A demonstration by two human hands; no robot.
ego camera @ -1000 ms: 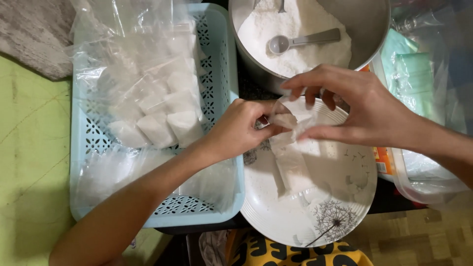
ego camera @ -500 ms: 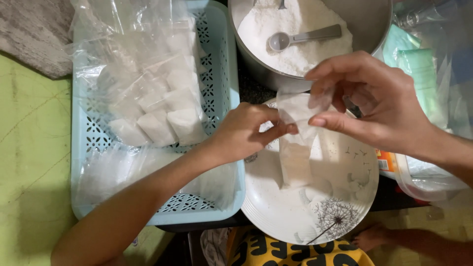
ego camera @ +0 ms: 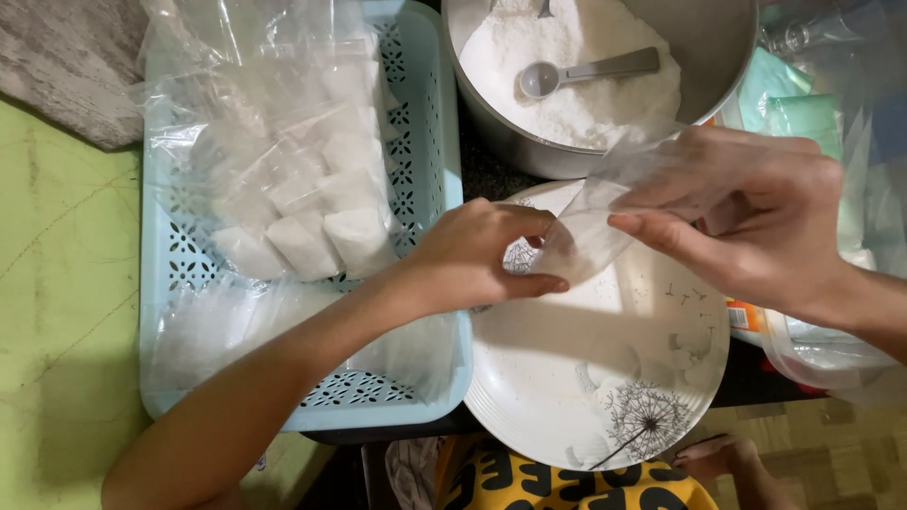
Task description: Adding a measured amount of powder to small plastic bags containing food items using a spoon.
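Note:
Both my hands hold a small clear plastic bag (ego camera: 595,212) above a white plate (ego camera: 605,378) with a dandelion print. My left hand (ego camera: 472,255) pinches the bag's lower end. My right hand (ego camera: 756,217) grips its upper end, fingers spread around the opening. The bag looks empty. Just beyond it stands a metal pot (ego camera: 699,57) filled with white powder (ego camera: 567,76), with a metal spoon (ego camera: 586,71) lying on the powder.
A light blue plastic basket (ego camera: 425,189) at left holds several small filled bags of white powder (ego camera: 321,217) on clear plastic. Clear plastic and green packets (ego camera: 803,113) lie at right. A green mat (ego camera: 57,312) is at far left.
The filled packet seen on the plate earlier is gone from it. My hands have lifted and now stretch an empty clear bag between them.

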